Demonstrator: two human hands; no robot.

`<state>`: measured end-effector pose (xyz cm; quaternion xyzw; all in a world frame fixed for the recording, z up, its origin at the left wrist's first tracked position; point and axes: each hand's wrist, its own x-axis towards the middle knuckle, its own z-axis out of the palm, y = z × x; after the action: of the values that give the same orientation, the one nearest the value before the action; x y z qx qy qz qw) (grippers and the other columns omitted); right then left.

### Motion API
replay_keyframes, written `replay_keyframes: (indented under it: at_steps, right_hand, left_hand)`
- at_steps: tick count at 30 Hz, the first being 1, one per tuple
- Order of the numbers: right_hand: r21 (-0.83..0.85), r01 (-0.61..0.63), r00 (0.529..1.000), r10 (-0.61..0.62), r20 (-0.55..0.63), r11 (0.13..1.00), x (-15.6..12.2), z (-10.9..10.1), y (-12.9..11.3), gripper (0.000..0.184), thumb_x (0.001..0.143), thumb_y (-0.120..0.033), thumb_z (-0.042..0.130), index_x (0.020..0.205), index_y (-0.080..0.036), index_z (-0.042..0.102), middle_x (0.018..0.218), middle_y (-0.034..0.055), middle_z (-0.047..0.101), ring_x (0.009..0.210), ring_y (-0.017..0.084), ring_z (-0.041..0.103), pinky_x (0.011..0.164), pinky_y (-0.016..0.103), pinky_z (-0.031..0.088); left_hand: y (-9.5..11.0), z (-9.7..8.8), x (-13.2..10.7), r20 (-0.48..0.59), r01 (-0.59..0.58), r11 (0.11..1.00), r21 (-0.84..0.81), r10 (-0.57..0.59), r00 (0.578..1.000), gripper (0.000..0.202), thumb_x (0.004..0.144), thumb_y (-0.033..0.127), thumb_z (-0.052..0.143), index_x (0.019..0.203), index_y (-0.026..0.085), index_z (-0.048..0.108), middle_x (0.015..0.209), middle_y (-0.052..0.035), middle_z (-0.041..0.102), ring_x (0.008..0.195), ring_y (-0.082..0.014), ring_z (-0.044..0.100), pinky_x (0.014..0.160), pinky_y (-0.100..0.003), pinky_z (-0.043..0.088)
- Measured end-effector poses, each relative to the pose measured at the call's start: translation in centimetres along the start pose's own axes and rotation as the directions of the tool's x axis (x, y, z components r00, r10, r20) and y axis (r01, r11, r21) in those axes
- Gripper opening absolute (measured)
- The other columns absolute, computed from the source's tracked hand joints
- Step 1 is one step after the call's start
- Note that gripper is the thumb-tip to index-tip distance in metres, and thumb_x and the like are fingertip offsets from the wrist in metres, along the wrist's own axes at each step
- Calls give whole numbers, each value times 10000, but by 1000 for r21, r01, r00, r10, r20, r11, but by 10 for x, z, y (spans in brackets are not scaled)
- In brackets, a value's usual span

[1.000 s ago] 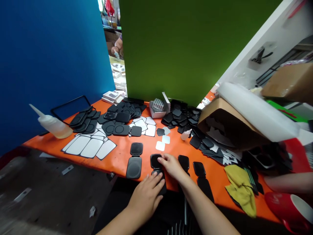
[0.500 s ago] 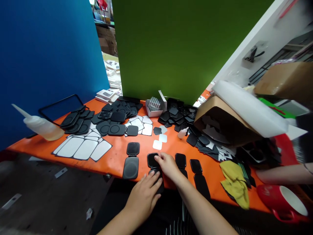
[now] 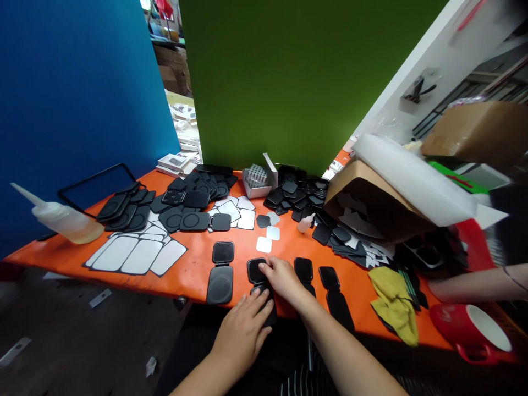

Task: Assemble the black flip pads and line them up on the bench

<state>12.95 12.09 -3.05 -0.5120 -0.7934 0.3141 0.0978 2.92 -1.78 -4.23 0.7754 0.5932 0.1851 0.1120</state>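
Observation:
A black hinged two-part case (image 3: 256, 270) lies at the front edge of the orange table (image 3: 193, 269). My left hand (image 3: 243, 330) lies flat with fingers stretched over its lower half. My right hand (image 3: 282, 279) presses its fingertips on the square upper half. Similar black cases lie beside it: one on the left (image 3: 221, 270), two on the right (image 3: 305, 270) (image 3: 332, 283).
Piles of black parts (image 3: 198, 195) (image 3: 297, 198) and white sheets (image 3: 136, 254) cover the back of the table. A glue bottle (image 3: 61, 219) stands at left, a yellow cloth (image 3: 391, 305) and a red cup (image 3: 474, 330) at right. Another person's forearm (image 3: 478, 283) rests at right.
The view has shifted slightly to the right. Both hands stay on the same black case with hardly any movement.

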Motion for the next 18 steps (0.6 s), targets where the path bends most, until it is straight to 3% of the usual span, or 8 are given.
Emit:
replay_keyframes:
  at_steps: [7,12,18]
  right_hand:
    - [-133,24,999,-21,27,991,1,-2,-5,284,837,-389,427,707,-174,558,681,21,601,611,125,510,539,212,315]
    - [-253,27,1000,-26,9,967,-2,-3,-14,307,832,-429,424,795,-172,589,789,77,628,725,189,553,612,266,347]
    - [-466,19,999,-36,-28,885,3,-6,-23,444,794,-548,419,865,-147,595,823,133,624,789,257,564,670,339,381]
  left_hand:
    - [-1,1,1,-26,-10,1000,-20,10,1000,491,781,232,529,1258,278,421,1311,-35,448,1186,-260,411,931,-442,411]
    - [-3,2,0,-42,-27,1000,-8,27,999,474,790,254,521,1255,268,428,1305,-50,453,1179,-268,418,926,-439,412]
    - [-4,4,0,-20,-33,999,31,33,999,485,790,263,519,1264,264,416,1308,-44,450,1173,-271,425,924,-444,415]
